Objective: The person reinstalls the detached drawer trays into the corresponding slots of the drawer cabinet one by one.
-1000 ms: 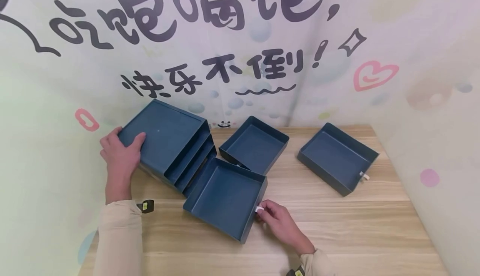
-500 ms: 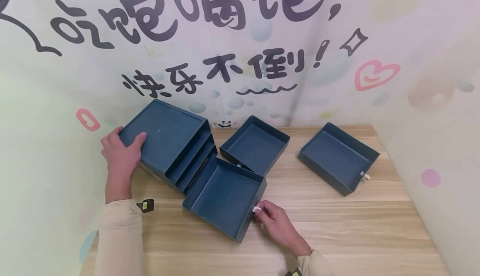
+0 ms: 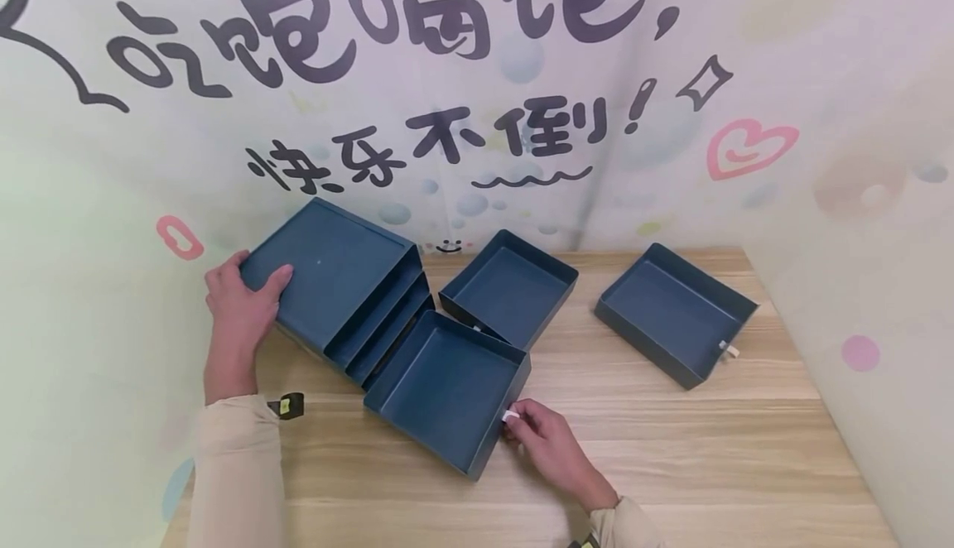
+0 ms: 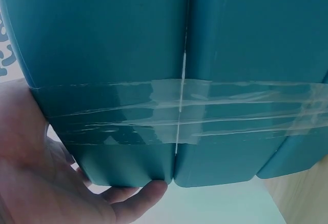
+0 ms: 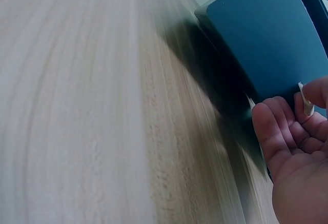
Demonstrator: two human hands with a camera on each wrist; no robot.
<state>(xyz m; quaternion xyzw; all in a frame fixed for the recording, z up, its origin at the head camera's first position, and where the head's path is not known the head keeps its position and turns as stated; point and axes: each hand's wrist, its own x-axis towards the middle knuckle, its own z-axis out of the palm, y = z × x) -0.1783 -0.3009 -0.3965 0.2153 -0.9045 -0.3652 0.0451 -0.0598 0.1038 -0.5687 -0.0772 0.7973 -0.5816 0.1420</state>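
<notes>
Near the desk's (image 3: 671, 449) left rear corner, a dark blue drawer cabinet (image 3: 328, 271), tilted, steadied by the left hand (image 3: 242, 304): fingers curled over its back edge, thumb on top, forearm straight out from a beige sleeve (image 3: 234, 473). Clear tape (image 4: 179, 111) across the cabinet's underside in the left wrist view. Lowest drawer (image 3: 447, 386) pulled well out toward the front edge, white pull tab (image 3: 511, 415) pinched by the right hand (image 3: 551, 449), fingers curled, wrist low on the desk. Probably light, stiff and smooth-walled; best held by tab or rim. Further right, two loose drawers: one (image 3: 510, 287) at mid-rear, another (image 3: 674, 312) towards the right edge.
</notes>
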